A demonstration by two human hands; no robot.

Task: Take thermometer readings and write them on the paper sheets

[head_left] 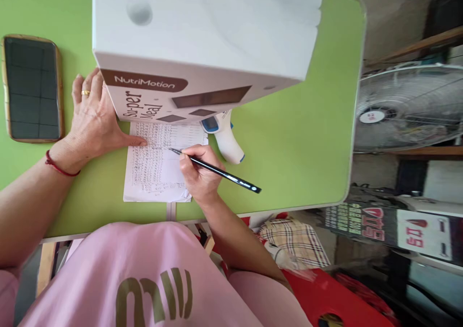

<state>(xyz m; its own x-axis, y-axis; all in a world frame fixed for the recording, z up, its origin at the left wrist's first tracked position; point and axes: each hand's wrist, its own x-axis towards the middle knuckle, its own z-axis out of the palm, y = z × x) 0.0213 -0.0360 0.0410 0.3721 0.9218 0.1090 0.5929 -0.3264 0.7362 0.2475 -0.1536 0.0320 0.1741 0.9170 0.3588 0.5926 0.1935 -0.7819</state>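
Note:
A black pen (226, 174) is pinched in my right hand (202, 172), its tip touching or just above a handwritten sheet of paper (173, 168). Dense rows of small writing cover much of that sheet. My left hand (96, 117) lies flat with fingers spread, the thumb on the paper's left edge and a gold ring on one finger. Part of that hand is hidden behind a large white NutriMotion box (206, 33), which also covers the paper's far end. A white and blue handheld thermometer-like device (229, 141) rests just right of the paper, partly behind the box.
The green table (296, 139) carries all these things. At far left lies a phone (33, 88) in a tan case, screen dark. A fan (405, 110) stands beyond the table's right edge. Below right are a red box (325, 298) and plaid cloth (292, 240).

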